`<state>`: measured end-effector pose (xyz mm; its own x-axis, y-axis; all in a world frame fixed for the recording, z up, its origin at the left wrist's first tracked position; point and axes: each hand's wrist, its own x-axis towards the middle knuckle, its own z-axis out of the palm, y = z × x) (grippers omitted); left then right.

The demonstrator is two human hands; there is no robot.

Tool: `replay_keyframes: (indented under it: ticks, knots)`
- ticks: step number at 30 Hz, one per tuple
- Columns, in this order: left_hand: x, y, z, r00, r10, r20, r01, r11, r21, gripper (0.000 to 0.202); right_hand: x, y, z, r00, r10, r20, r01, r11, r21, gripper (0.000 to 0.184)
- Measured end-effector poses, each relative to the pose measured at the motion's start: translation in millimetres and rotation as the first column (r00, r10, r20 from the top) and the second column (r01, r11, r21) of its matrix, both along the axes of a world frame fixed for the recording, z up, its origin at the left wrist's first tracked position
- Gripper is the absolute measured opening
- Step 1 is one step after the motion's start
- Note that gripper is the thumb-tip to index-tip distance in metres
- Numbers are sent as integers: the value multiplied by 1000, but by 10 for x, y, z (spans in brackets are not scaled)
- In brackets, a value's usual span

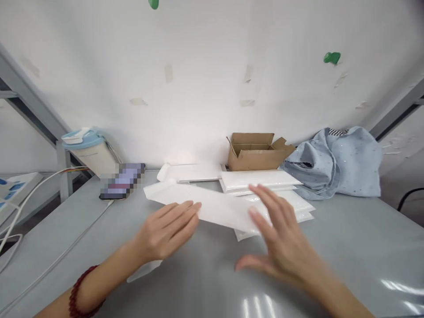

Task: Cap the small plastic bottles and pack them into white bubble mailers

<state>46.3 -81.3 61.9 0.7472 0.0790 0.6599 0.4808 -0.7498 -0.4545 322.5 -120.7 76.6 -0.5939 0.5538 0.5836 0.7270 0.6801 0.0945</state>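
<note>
A long white paper-like sheet (212,205) lies across the grey table (347,247) in front of me. My left hand (165,232) is flat and open, its fingertips touching the sheet's near edge. A dark red bead bracelet (77,289) circles that wrist. My right hand (281,238) hovers with fingers stretched out over the sheet's right end, slightly blurred by motion. Behind the sheet sits a stack of white flat packets (261,180). Another white piece (144,270) pokes out from under my left wrist.
An open cardboard box (255,152) stands against the white wall, with a light blue cloth bag (338,161) to its right. At the back left are a phone (121,182), a white container with a blue lid (88,150) and cables (49,265).
</note>
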Motion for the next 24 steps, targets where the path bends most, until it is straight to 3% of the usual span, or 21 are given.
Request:
replay_keyframes:
  ticks: [3,7,12,15,18,20,21,22,23,24]
  knots:
    - [99,-137,-39,995,-79,-64,76,996,-40,22,-17,-74,20,993,76,90,-52,969,-243,107]
    - [198,-311,-78,979,-160,-130,149,985,-91,28,55,-121,12,976,200,90,-116,819,-563,100]
    - [310,-522,-115,952,-229,-206,208,971,-117,25,-65,-178,-98,981,143,130,-36,794,-607,96]
    - [314,-577,-150,961,-212,-178,184,970,-159,20,-176,-207,-159,990,98,100,-14,780,-626,89]
    - [250,-523,-172,991,-128,-31,119,972,-204,14,-223,-207,-175,997,47,64,1,804,-595,85]
    - [177,-425,-140,987,30,155,8,970,-242,11,-230,-197,-174,998,25,59,13,828,-560,83]
    - [134,-364,-104,957,150,249,-72,952,-297,11,-231,-194,-175,998,19,62,19,836,-549,82]
    - [88,-303,-57,897,295,330,-145,901,-409,14,-233,-194,-176,998,16,66,23,841,-540,80]
    - [41,-244,0,818,442,369,-175,802,-571,18,-236,-197,-178,997,16,71,25,844,-536,78]
    - [-6,-193,62,747,568,345,-137,640,-757,25,-241,-204,-180,997,17,74,26,844,-535,76]
